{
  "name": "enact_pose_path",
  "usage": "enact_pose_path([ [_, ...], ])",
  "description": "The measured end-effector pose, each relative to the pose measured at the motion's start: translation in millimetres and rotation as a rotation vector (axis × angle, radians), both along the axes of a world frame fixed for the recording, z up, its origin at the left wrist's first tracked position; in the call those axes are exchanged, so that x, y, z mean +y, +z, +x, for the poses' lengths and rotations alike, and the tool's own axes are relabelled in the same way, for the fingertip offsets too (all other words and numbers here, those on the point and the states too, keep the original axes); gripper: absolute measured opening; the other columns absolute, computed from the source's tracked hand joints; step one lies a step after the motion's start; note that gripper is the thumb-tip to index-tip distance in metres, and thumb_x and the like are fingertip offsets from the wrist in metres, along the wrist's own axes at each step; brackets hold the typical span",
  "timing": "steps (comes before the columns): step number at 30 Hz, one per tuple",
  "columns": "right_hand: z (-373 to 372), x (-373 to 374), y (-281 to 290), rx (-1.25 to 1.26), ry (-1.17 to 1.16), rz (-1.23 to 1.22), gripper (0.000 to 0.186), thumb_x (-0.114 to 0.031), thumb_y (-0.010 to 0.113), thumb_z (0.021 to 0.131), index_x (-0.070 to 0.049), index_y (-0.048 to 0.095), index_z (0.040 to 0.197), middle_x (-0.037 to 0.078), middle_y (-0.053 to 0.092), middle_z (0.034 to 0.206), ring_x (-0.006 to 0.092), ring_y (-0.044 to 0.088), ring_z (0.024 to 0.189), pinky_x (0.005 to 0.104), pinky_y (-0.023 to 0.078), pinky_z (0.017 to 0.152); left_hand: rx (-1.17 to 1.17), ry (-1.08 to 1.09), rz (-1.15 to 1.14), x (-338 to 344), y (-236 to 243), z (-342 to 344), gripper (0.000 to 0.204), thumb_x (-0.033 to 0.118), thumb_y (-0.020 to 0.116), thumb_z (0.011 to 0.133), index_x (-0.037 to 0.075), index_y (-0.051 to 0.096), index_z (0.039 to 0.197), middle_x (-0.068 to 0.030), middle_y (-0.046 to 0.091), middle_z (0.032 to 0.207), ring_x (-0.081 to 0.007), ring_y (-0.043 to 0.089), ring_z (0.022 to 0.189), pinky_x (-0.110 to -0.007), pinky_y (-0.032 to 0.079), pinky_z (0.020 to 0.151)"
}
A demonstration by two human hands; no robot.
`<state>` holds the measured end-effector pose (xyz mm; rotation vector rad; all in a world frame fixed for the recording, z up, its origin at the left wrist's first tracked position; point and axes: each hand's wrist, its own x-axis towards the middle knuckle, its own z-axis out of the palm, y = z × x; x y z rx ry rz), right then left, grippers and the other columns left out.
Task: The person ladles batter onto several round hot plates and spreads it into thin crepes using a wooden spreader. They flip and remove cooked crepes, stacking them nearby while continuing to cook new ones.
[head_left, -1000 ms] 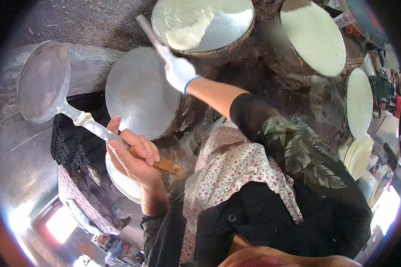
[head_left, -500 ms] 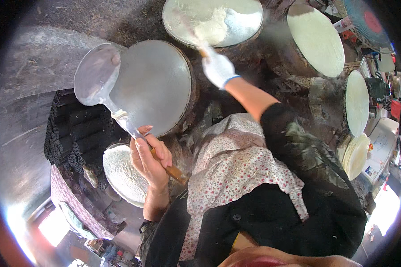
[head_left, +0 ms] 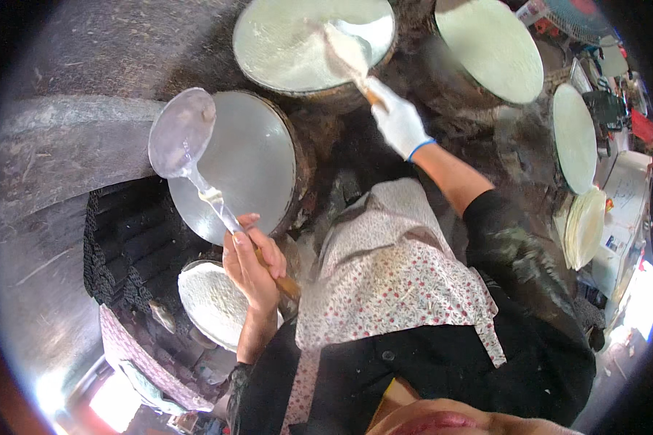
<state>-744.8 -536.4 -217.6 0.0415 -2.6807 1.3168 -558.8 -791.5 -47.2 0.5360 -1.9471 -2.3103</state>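
Note:
My bare left hand (head_left: 255, 268) is closed round the wooden handle of a large metal ladle (head_left: 183, 134). The ladle's bowl, smeared with a pale film, hangs over the left edge of a bare, shiny round griddle (head_left: 250, 159). In a white glove, my right hand (head_left: 401, 125) grips the wooden handle of a flat, batter-coated spreader (head_left: 347, 52). The spreader's head lies against a second round griddle (head_left: 297, 47), which is largely covered in pale batter. A shiny patch of metal shows at its upper right.
Further right are two pale-coated griddles (head_left: 490, 51) (head_left: 575, 138) and a stack of thin round sheets (head_left: 586, 228). Below my left hand sits a round container of white, lumpy mass (head_left: 214, 301). Black ridged briquettes (head_left: 134, 232) lie at the left. A fan (head_left: 573, 18) stands at top right.
My gloved hand and the spreader have moved right across the coated griddle, and the shiny patch there has shrunk. The ladle stays in my left hand, now slightly lower. The view has shifted.

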Motion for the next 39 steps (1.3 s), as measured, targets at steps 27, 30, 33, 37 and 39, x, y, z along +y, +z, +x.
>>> enact_pose_path([
  [27,-27,106,26,-0.205,0.402,-0.069,0.052,-0.021,0.058,0.105,-0.031,0.053,0.155,0.009,0.074,0.112,0.0231,0.073,0.084,0.0380,0.060,0.072,-0.022,-0.042,-0.032,122,22,-59,0.043,0.036,0.036,0.118,-0.003,0.050,0.130,0.0012,0.037,0.062,-0.0063,0.034,0.041,-0.024,0.032,0.037],
  [30,-35,122,17,-0.530,0.415,0.130,0.051,-0.021,0.059,0.104,-0.034,0.055,0.152,0.006,0.058,0.154,0.0349,0.070,0.121,0.0424,0.056,0.104,-0.030,-0.055,-0.028,129,23,-68,0.043,0.035,0.036,0.118,-0.004,0.050,0.130,0.0006,0.039,0.062,-0.0071,0.037,0.042,-0.025,0.033,0.039],
  [33,-86,142,3,-0.173,0.212,0.076,0.049,-0.027,0.056,0.105,-0.039,0.052,0.152,0.016,0.075,0.121,0.0385,0.075,0.097,0.0466,0.062,0.084,-0.036,-0.046,-0.023,133,23,-76,0.043,0.035,0.035,0.118,-0.004,0.050,0.129,0.0004,0.040,0.063,-0.0072,0.038,0.043,-0.025,0.034,0.040],
  [37,-116,138,-5,-0.116,0.339,0.067,0.046,-0.033,0.057,0.105,-0.035,0.057,0.151,0.020,0.076,0.114,0.0328,0.076,0.082,0.0443,0.060,0.076,-0.076,-0.053,-0.018,138,21,-80,0.043,0.035,0.035,0.118,-0.004,0.050,0.129,0.0001,0.040,0.064,-0.0072,0.038,0.043,-0.025,0.035,0.040],
  [39,-97,133,-3,-0.131,0.356,-0.008,0.049,-0.033,0.060,0.103,-0.032,0.058,0.151,0.016,0.077,0.114,0.0317,0.076,0.081,0.0415,0.061,0.077,-0.080,-0.058,0.039,138,21,-80,0.043,0.035,0.036,0.118,-0.004,0.050,0.130,-0.0001,0.041,0.064,-0.0072,0.039,0.044,-0.026,0.036,0.041],
])
